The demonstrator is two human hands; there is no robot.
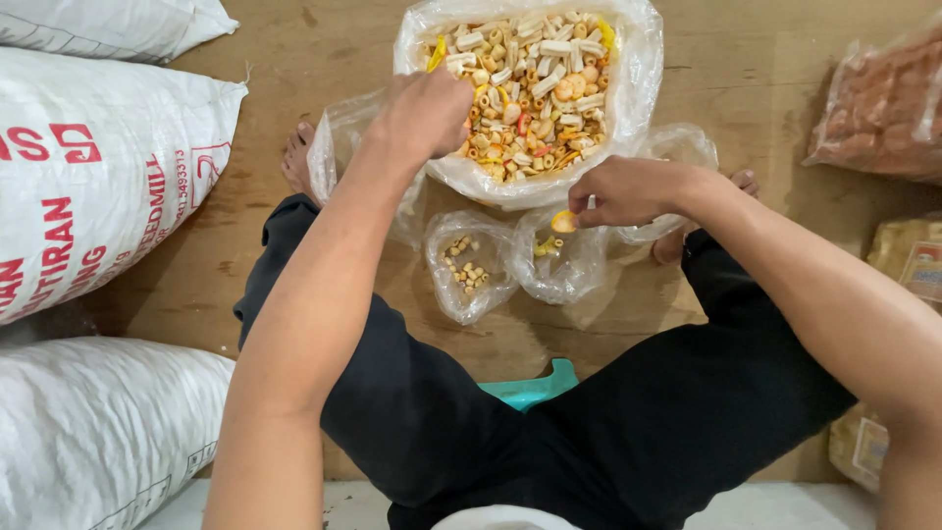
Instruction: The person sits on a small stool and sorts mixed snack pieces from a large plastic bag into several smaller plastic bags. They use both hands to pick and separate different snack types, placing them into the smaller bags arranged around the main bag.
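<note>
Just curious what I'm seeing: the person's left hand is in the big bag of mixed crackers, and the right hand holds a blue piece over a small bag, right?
Not quite. The head view shows the right hand holding a yellow-orange piece, not blue, over a small bag. The left hand is indeed at the big bag of mixed crackers.

The floor point(746, 69) is formed of brown wooden board, and scuffs and pale worn patches are seen across it. Along the near edge, a strip of lighter, whitish surface point(785, 508) is visible. At the side, three white woven sacks are stacked against one another: one at the far corner point(108, 25), one printed in red point(98, 167), and one nearest the viewer point(98, 432). At the opposite side, a clear bag of reddish-brown pieces point(883, 108) is laid on the floor, and packets of pale yellow goods point(908, 257) are placed nearer the viewer. Even, diffuse lighting is provided; only soft shadows are cast. No wall or window is shown.
</note>
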